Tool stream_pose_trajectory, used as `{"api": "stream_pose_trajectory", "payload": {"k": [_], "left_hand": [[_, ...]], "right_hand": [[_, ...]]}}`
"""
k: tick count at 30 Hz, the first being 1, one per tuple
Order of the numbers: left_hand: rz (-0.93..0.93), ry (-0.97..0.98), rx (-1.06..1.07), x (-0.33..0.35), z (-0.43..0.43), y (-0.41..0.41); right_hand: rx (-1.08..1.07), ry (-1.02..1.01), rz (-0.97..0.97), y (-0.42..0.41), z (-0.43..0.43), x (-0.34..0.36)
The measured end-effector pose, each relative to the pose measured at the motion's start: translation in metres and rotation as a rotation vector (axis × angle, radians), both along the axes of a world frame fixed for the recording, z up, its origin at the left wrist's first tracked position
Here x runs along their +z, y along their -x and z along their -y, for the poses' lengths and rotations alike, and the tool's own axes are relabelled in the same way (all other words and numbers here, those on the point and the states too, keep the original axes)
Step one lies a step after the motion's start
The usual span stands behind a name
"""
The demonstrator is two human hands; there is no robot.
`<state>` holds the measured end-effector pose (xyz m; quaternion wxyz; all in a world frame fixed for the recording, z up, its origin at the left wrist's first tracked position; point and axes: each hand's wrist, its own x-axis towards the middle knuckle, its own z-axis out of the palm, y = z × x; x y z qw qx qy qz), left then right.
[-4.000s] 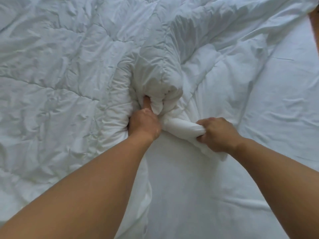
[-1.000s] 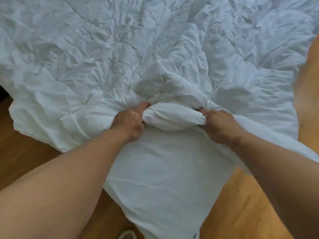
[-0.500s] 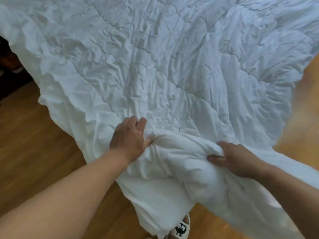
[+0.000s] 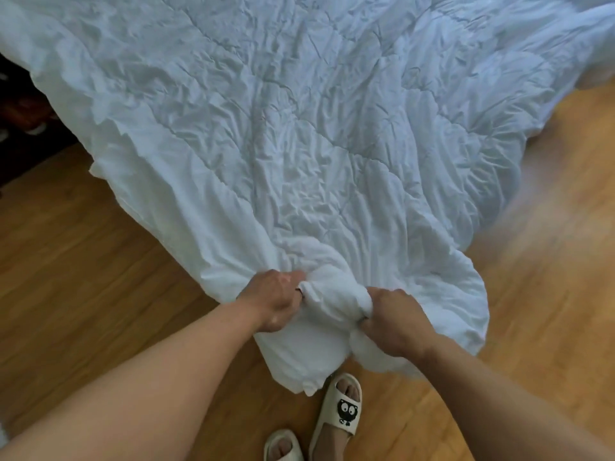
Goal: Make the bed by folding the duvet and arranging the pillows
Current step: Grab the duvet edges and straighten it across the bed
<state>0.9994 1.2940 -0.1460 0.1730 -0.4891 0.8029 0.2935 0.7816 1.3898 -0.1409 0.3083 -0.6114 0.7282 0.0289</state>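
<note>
1. Left hand [image 4: 273, 299]: fingers curled tight into a gathered wad of the duvet [image 4: 299, 144]. A fistful of cloth, nothing else held.
2. Right hand [image 4: 392, 322]: clenched the same way on the same wad, just beside the left. A short roll of cloth spans between the two fists.
3. Handling (judged): white, quilted and heavily creased. It looks soft, limp and bulky. A handful should be light, but the whole will drag. The cloth is neither slippery nor fragile, so a firm grip is safe.
4. Hold (judged): a bunched grip pulls well but gives no control of the edges. For folding, take the hem or the corners with the hands well apart.
5. Position: the gripped part is the duvet's near end. A flap hangs below the hands toward the wooden floor [image 4: 83, 261], just above the slippers [image 4: 339, 410].
6. The rest fans out away from the hands across the bed, and its side edges drape off to left and right.
7. Pillows: none in view.
</note>
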Motion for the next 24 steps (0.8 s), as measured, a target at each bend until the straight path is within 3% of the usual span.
{"api": "stream_pose_trajectory", "payload": {"k": [5, 8, 11, 15, 17, 24], "left_hand": [[-0.052, 0.002, -0.074, 0.041, -0.033, -0.046], [0.141, -0.027, -0.186, 0.037, -0.043, -0.045], [0.255, -0.067, -0.110, 0.019, -0.054, -0.040], [0.022, 0.096, 0.028, 0.008, -0.068, -0.022], [-0.087, 0.063, 0.056, 0.004, -0.071, -0.007], [-0.109, 0.149, 0.166, 0.012, -0.033, 0.078]], "right_hand": [[-0.012, -0.202, 0.280, -0.008, -0.026, 0.053], [0.037, -0.169, 0.195, -0.028, -0.032, 0.054], [-0.007, -0.067, 0.072, -0.065, -0.052, 0.016], [-0.058, -0.257, 0.325, -0.066, -0.077, -0.008], [-0.086, -0.279, 0.388, -0.039, -0.075, -0.005], [-0.533, -0.084, 0.252, 0.101, 0.011, 0.000]]}}
